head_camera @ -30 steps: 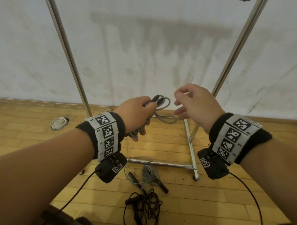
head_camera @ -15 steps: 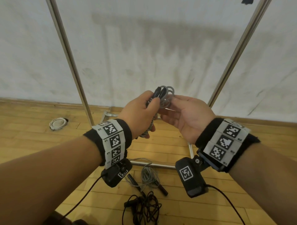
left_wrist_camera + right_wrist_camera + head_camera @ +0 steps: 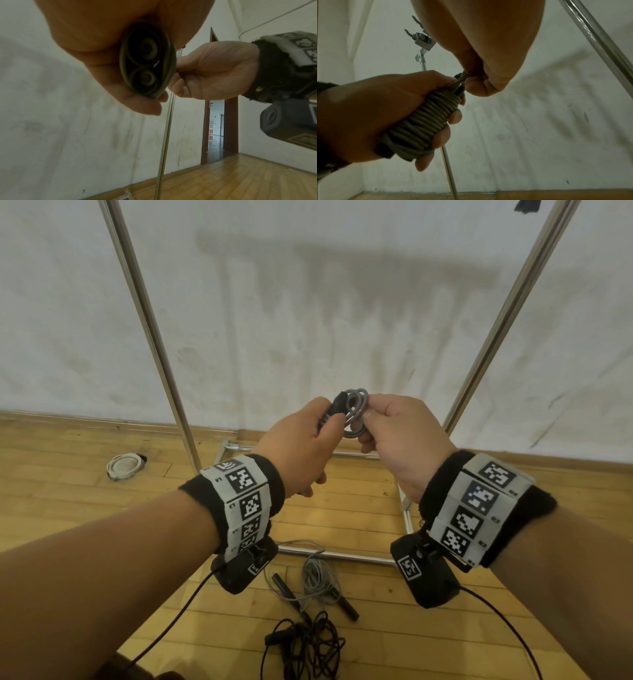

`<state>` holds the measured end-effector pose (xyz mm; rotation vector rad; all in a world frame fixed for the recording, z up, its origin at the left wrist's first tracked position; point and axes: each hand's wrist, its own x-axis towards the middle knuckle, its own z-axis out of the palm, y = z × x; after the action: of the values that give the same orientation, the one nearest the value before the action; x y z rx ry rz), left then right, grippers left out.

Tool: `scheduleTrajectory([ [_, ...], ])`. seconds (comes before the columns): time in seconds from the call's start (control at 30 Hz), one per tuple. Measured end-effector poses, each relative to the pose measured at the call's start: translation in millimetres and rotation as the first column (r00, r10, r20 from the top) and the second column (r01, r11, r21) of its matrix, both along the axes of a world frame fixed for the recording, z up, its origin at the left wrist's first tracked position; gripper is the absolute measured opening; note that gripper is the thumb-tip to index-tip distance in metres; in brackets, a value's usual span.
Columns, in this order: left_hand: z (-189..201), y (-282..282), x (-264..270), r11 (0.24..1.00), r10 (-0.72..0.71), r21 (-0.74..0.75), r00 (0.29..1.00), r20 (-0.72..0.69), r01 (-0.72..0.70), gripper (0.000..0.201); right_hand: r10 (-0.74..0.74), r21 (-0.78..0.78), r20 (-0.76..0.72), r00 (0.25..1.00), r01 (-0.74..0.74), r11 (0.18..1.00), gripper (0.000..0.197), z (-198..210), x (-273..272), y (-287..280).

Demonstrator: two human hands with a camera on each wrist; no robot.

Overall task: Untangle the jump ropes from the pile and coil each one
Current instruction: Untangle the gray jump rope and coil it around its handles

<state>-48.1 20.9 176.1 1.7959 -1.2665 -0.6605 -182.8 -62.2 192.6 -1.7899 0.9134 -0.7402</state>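
Wooden floor (image 3: 342,518) under a stained white wall, metal rack (image 3: 342,556) standing against it. Above the rack's base bar, grey jump rope (image 3: 426,121) wound tight around its paired handles, clamped in left hand (image 3: 301,446) to keep the turns from springing. Right hand (image 3: 404,436) pinching the last loops at the top, probably tucking the end. Just in front of the bar, second grey rope (image 3: 317,577) and black rope (image 3: 308,645), uncoiled; white coil (image 3: 125,466) further left.
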Motion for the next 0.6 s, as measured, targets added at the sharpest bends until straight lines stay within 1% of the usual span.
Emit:
scheduleTrajectory([
  [0.07,0.3,-0.2,-0.9,0.999,-0.015,0.030,0.999,0.048,0.014,0.022,-0.009,0.031,0.002,1.000,0.009,0.999,0.037,2.6,0.6,0.0],
  [0.1,0.6,0.0,-1.3,0.999,-0.024,0.043,0.999,0.047,0.022,0.023,-0.011,0.042,0.009,1.000,0.011,0.999,0.038,3.7,0.7,-0.4],
  [0.23,4.9,2.2,-1.6,0.997,-0.049,0.053,0.997,-0.062,0.053,0.024,0.015,0.034,0.037,0.999,-0.016,0.999,0.046,6.4,-2.2,-5.7],
  [0.27,5.9,3.0,-0.8,0.997,-0.052,0.046,0.996,-0.072,0.055,0.025,0.023,0.036,0.047,0.999,-0.025,0.999,0.045,7.1,-3.3,-6.5],
  [0.3,6.5,3.6,0.2,0.998,-0.054,0.039,0.996,-0.067,0.057,0.025,0.023,0.042,0.058,0.998,-0.026,0.999,0.040,7.8,-4.0,-6.9],
  [0.37,6.5,4.2,1.8,0.998,-0.060,0.032,0.998,-0.025,0.060,0.026,-0.001,0.051,0.079,0.997,-0.003,0.999,0.026,8.5,-5.4,-8.2],
  [0.43,5.2,4.1,3.0,0.997,-0.065,0.035,0.997,0.047,0.064,0.026,-0.038,0.050,0.095,0.995,0.034,0.998,0.018,7.8,-5.7,-9.0],
  [0.5,3.4,3.4,3.7,0.997,-0.064,0.042,0.991,0.117,0.060,0.026,-0.090,0.079,0.133,0.987,0.080,0.994,0.013,6.1,-4.9,-8.8],
  [0.6,0.7,1.8,3.9,0.998,-0.042,0.044,0.980,0.194,0.035,0.026,-0.167,0.201,0.207,0.964,0.125,0.972,0.014,3.1,-2.4,-5.8],
])
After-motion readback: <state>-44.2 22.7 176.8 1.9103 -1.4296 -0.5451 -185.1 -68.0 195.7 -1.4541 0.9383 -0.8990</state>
